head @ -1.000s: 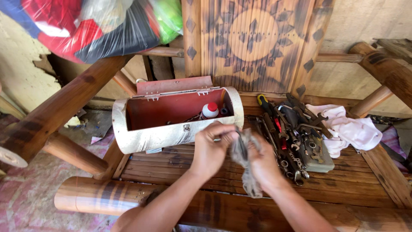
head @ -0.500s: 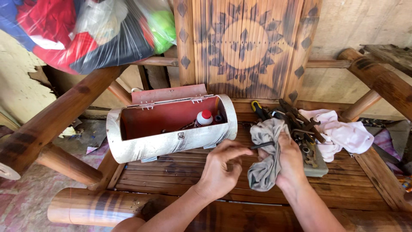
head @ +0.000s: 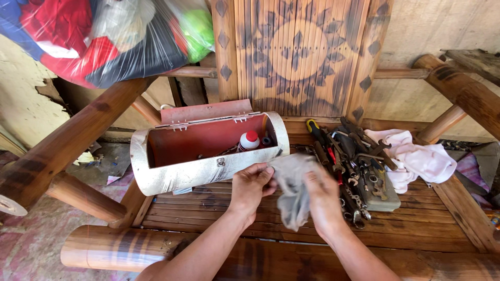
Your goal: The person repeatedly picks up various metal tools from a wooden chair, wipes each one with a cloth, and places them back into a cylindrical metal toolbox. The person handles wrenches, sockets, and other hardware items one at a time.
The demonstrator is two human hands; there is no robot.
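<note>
Rag (head: 292, 190) now nearer toolbox (head: 208, 166), bottle (head: 249, 140) inside

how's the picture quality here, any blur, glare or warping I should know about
Head view: even daylight, soft shadows; slight motion blur on both hands, left hand and right hand, and the grey rag; glare on the plastic bag top left; wide-angle bending of the bamboo poles at the edges; toolbox sharp.

Both hands (head: 289, 193) grip a grey rag (head: 292, 187) before an open toolbox (head: 208, 153).
</note>
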